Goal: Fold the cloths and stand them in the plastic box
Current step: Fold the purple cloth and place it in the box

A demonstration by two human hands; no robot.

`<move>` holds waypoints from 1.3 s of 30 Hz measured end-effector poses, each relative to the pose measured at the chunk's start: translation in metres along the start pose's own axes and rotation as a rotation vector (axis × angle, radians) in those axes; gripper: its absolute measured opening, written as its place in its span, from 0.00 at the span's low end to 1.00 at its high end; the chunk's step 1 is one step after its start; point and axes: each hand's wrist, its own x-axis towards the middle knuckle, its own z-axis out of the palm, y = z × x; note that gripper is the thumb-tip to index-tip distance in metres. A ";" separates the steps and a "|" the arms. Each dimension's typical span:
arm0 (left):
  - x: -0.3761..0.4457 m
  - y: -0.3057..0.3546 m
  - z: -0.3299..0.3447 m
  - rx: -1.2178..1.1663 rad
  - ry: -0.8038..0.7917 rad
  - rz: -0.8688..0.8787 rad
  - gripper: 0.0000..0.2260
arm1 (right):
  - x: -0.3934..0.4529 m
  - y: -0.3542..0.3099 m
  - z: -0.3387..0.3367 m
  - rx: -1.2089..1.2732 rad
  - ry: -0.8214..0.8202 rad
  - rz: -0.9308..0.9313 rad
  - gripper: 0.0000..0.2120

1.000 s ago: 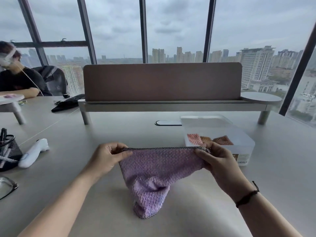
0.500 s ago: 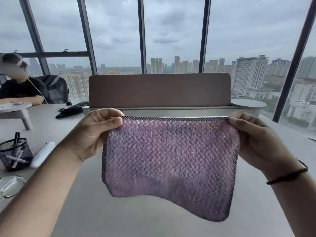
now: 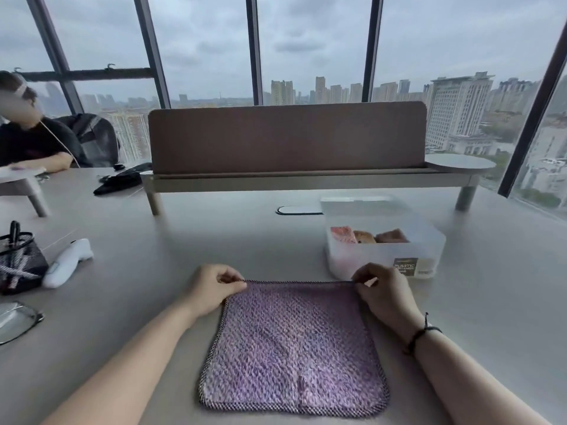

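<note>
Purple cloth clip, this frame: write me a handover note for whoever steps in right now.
Left hand pinches the far left corner of the purple cloth; right hand pinches the far right corner.
The cloth lies spread flat on the table, unfolded, near edge toward the person.
The plastic box sits open just beyond the right hand, with folded pink and orange-brown cloths already inside.
Done: some cloths boxed; this one laid out.
Left: fold the purple cloth and stand it in the box beside the others.

You have lowered the purple cloth (image 3: 293,348) from mid-air; it now lies spread flat just beside the plastic box (image 3: 383,237), near you.
</note>
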 end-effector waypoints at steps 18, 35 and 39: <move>-0.038 0.006 -0.007 -0.500 0.102 0.031 0.08 | -0.022 -0.004 -0.023 0.416 -0.125 0.008 0.03; -0.045 0.003 -0.004 0.016 0.184 0.053 0.07 | -0.031 0.001 -0.015 0.055 -0.138 -0.046 0.06; -0.049 0.003 -0.001 0.171 0.188 0.147 0.07 | -0.032 0.000 -0.010 -0.055 -0.125 -0.128 0.06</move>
